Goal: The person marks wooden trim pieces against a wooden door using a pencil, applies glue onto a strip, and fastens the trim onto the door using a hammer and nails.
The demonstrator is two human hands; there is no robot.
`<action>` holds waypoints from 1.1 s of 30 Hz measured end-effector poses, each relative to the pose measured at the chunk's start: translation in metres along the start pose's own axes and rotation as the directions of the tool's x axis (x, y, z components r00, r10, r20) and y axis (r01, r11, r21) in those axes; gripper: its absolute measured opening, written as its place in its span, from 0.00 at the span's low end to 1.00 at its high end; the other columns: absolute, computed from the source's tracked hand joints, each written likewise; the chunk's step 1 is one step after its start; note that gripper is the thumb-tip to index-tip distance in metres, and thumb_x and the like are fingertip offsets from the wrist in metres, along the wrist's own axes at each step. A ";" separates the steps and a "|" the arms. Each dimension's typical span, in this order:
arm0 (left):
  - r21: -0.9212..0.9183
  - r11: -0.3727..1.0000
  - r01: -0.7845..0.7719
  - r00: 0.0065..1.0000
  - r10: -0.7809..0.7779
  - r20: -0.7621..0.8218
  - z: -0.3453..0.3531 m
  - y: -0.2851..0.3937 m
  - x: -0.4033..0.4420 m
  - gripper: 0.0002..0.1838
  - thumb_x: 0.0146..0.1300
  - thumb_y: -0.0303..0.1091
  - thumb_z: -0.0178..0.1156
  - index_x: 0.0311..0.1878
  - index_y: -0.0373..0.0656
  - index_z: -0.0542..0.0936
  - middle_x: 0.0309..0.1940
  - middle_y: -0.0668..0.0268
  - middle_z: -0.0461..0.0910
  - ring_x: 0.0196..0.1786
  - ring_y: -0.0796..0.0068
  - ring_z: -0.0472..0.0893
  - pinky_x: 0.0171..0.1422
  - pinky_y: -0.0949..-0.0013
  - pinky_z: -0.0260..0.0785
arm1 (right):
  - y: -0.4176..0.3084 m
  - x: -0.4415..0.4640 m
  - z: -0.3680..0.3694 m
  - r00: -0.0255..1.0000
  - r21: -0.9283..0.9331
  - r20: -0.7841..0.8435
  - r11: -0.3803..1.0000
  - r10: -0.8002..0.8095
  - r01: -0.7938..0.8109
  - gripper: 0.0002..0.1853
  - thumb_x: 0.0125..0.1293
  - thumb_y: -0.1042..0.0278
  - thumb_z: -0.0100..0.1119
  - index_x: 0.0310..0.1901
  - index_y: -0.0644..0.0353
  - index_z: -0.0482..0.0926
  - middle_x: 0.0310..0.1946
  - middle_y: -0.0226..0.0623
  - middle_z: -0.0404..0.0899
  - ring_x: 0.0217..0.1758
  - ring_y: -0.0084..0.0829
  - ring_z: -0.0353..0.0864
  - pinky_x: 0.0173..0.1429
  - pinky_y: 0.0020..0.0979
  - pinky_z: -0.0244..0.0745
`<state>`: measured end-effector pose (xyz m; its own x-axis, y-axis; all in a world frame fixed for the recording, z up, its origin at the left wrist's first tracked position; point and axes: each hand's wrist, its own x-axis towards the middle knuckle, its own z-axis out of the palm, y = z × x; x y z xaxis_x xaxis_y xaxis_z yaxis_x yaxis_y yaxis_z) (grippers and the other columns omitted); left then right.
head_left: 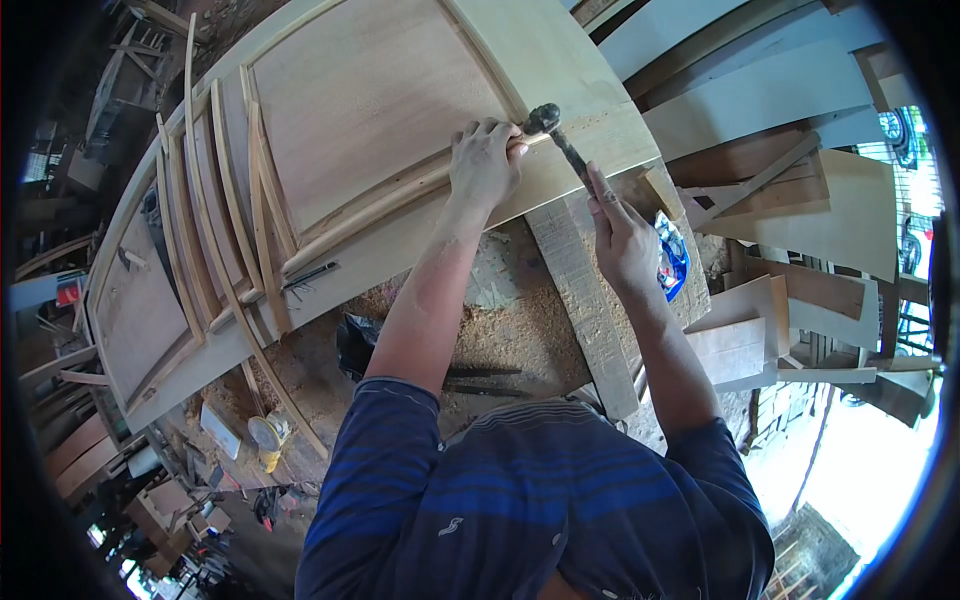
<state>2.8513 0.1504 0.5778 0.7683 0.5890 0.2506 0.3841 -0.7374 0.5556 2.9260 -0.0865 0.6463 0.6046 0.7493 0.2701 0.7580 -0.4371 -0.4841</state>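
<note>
In the head view, my right hand is wrapped round the handle of a hammer. The hammer's dark head is beside the fingertips of my left hand. That hand has its fingers curled and pinched over a pale wooden moulding strip, near the corner of a framed panel. Whatever lies between its fingertips is too small to make out. The strip runs along the near edge of a recessed field in a large plywood panel. Several loose nails lie on the panel, left of my left forearm.
Several thin wooden strips lie across the panel's left part, some jutting past its edge. A sawdust-covered bench with a plank sits below. A blue-and-white packet rests at right. Stacked boards stand beyond.
</note>
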 end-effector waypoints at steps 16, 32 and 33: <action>-0.025 1.000 0.008 1.000 -0.007 0.012 -0.001 -0.003 -0.003 0.12 0.71 0.41 0.70 0.53 0.47 0.87 0.51 0.60 0.89 0.58 0.51 0.84 0.66 0.45 0.70 | -0.007 0.001 0.001 0.980 0.059 -0.185 0.994 -0.078 0.091 0.31 0.79 0.69 0.65 0.81 0.39 0.76 0.31 0.38 0.81 0.27 0.38 0.84 0.33 0.43 0.81; 0.013 1.000 -0.014 0.997 0.015 -0.082 0.009 -0.006 -0.002 0.11 0.70 0.40 0.70 0.51 0.47 0.88 0.51 0.61 0.89 0.58 0.52 0.84 0.66 0.46 0.70 | 0.004 -0.004 0.013 0.998 -0.118 0.002 0.991 -0.058 0.058 0.35 0.77 0.72 0.67 0.82 0.38 0.74 0.31 0.40 0.83 0.24 0.40 0.83 0.31 0.43 0.81; 0.007 1.000 -0.004 0.999 0.005 -0.052 0.004 -0.005 0.000 0.12 0.70 0.40 0.70 0.52 0.46 0.88 0.51 0.61 0.89 0.58 0.52 0.84 0.66 0.46 0.70 | 0.001 0.000 0.013 0.993 -0.038 -0.083 0.996 -0.079 0.076 0.34 0.78 0.69 0.67 0.82 0.35 0.73 0.31 0.39 0.83 0.25 0.40 0.84 0.32 0.44 0.81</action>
<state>2.8513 0.1522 0.5717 0.7421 0.6022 0.2944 0.3844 -0.7421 0.5491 2.9232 -0.0806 0.6353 0.5608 0.7375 0.3762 0.8107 -0.3972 -0.4300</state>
